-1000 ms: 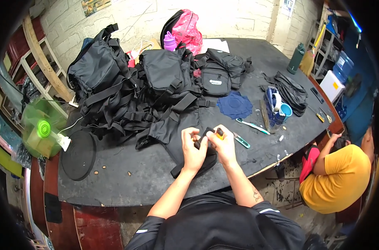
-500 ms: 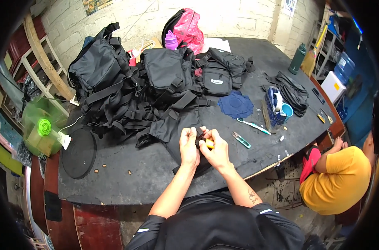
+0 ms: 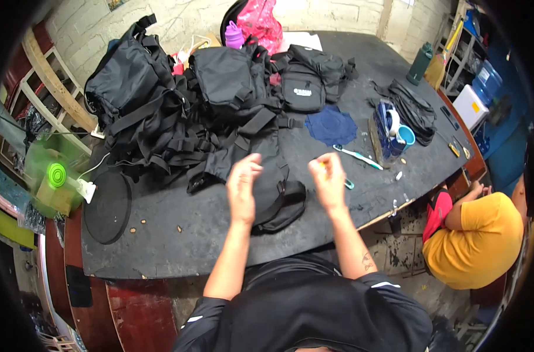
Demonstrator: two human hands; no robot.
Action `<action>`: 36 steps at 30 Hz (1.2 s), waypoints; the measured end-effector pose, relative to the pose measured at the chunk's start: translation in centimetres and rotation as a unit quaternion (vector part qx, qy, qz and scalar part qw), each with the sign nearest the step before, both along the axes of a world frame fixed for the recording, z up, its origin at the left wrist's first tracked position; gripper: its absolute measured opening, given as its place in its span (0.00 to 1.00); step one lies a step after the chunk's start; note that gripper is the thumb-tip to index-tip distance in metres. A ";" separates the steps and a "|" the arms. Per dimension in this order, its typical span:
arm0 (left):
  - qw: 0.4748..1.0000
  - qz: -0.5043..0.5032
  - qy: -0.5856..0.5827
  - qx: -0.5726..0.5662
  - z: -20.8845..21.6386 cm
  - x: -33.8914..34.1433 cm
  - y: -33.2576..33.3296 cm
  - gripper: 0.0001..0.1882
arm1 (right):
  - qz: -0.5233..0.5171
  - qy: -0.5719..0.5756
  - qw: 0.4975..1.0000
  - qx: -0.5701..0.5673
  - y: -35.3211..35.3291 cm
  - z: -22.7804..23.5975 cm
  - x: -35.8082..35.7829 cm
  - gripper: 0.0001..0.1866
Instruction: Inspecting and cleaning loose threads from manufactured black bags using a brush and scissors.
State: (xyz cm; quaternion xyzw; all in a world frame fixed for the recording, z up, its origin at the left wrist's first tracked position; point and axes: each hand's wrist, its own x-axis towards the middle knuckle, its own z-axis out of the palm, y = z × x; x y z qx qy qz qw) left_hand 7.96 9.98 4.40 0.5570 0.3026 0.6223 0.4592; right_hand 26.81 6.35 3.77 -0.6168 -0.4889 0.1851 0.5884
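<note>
My left hand (image 3: 241, 186) is raised above the black bag piece (image 3: 282, 205) near the table's front edge. Its fingers are loosely bent and apart, with nothing seen in them. My right hand (image 3: 330, 179) is closed in the air to the right of that piece; a small bit of yellow-orange shows between its fingers, mostly hidden. Black straps and a folded flap make up the bag piece, which lies on the dark table (image 3: 179, 249). Beyond my right hand lie a toothbrush (image 3: 361, 157) and teal-handled thread snips (image 3: 349, 184), partly hidden by that hand.
Black bags (image 3: 228, 82) and tangled straps (image 3: 155, 138) fill the table's far left. Blue fabric pieces (image 3: 331, 126), a clear tray (image 3: 381, 135) with a blue tape roll (image 3: 405, 136), and a green bottle (image 3: 419, 63) are farther right. A person in yellow (image 3: 478, 240) sits at the right; a fan (image 3: 55, 176) spins left.
My hands have moved apart, the left to the left and the right to the right. The black bag piece they were working at now lies on the table, free of them.
</note>
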 end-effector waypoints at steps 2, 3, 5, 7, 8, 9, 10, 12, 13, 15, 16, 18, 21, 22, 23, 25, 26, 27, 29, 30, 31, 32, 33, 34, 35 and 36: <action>0.983 0.153 0.073 -0.065 -0.1 -2.7 -0.1 0.12 | -0.085 -0.043 0.995 -0.033 0.0 -0.8 4.0 0.12; 0.977 0.185 0.067 -0.081 -2.1 -4.7 0.5 0.11 | -0.112 -0.098 0.988 -0.043 0.0 -2.1 6.0 0.13; 0.946 0.202 0.185 -0.172 -4.6 -7.7 1.0 0.13 | -0.122 -0.221 0.961 -0.113 -0.5 -3.7 8.5 0.14; 0.896 0.171 0.327 -0.249 -6.2 -8.8 0.6 0.18 | -0.197 -0.408 0.891 0.009 -1.1 -3.6 7.0 0.13; 0.878 0.190 0.374 -0.229 -6.4 -8.4 0.1 0.21 | -0.158 -0.347 0.924 -0.011 -1.4 -3.3 5.9 0.11; 0.860 0.204 0.419 -0.208 -5.3 -6.7 -0.7 0.24 | -0.111 -0.303 0.946 0.012 -1.6 -3.9 5.3 0.10; 0.853 0.190 0.428 -0.231 -4.6 -6.1 -1.0 0.27 | -0.048 -0.252 0.965 -0.049 -1.7 -3.9 3.9 0.11; 0.851 0.186 0.448 -0.200 -5.3 -5.2 -1.1 0.28 | 0.043 -0.080 0.994 -0.065 -1.9 -4.8 1.2 0.15; 0.847 0.194 0.462 -0.176 -5.3 -4.8 -1.3 0.29 | 0.069 -0.090 0.987 -0.114 -2.5 -4.0 -0.3 0.15; 0.898 0.168 0.363 -0.181 -5.5 -4.3 -1.8 0.30 | 0.091 -0.135 0.982 -0.097 -2.9 -4.9 -1.5 0.16; 0.939 0.137 0.259 -0.181 -5.4 -3.9 -2.3 0.30 | 0.098 -0.165 0.981 -0.038 -3.0 -5.8 -1.6 0.16; 0.976 0.092 0.118 -0.161 -4.8 -3.6 -3.4 0.30 | 0.136 -0.138 0.980 -0.035 -4.1 -7.0 -1.1 0.16; 0.991 0.088 0.072 -0.076 -0.4 -2.7 -4.1 0.30 | 0.181 0.000 0.983 -0.002 -4.2 -7.9 -0.8 0.16; 0.995 0.081 0.055 -0.034 1.7 -2.5 -3.9 0.30 | 0.211 0.095 0.973 0.013 -4.2 -7.8 -0.7 0.16; 0.997 0.072 0.038 0.008 3.7 -2.1 -3.3 0.31 | 0.210 0.093 0.973 0.017 -4.0 -7.8 -0.6 0.16; 0.998 0.061 0.029 0.013 7.6 -2.3 -1.2 0.34 | 0.203 0.108 0.973 -0.006 -3.5 -7.5 -0.9 0.17; 0.995 0.079 0.024 0.058 9.6 -2.0 0.8 0.36 | 0.177 0.086 0.980 -0.027 -3.3 -7.4 -0.8 0.15; 0.989 0.098 0.020 0.105 11.6 -1.8 3.1 0.37 | 0.175 0.085 0.981 -0.024 -3.2 -7.4 -0.6 0.15; 0.987 0.076 0.055 0.132 14.8 -1.9 8.3 0.39 | 0.169 0.046 0.984 -0.029 -3.1 -7.6 0.0 0.16; 0.990 0.079 0.044 0.109 15.9 -2.0 11.4 0.40 | 0.150 0.038 0.988 -0.015 -2.9 -7.7 -0.2 0.15; 0.992 0.089 0.037 0.087 16.8 -2.7 14.4 0.41 | 0.156 0.040 0.987 -0.009 -2.7 -7.4 -0.5 0.15; 0.988 0.113 0.095 0.049 17.4 -3.5 17.6 0.42 | 0.169 0.048 0.984 -0.025 -2.7 -6.9 -0.6 0.14; 0.979 0.133 0.151 0.010 17.5 -4.3 20.9 0.44 | 0.178 0.054 0.982 -0.043 -2.7 -6.7 -0.6 0.12; 0.953 0.211 0.219 0.015 16.0 -6.7 25.1 0.45 | 0.191 0.054 0.980 -0.023 -2.5 -6.7 -1.1 0.13; 0.916 0.285 0.283 0.016 14.6 -8.4 27.9 0.45 | 0.199 0.056 0.978 -0.019 -2.5 -6.7 -1.6 0.13; 0.871 0.282 0.401 -0.031 14.4 -5.9 27.6 0.46 | 0.181 0.063 0.981 -0.031 -2.6 -7.1 -0.6 0.13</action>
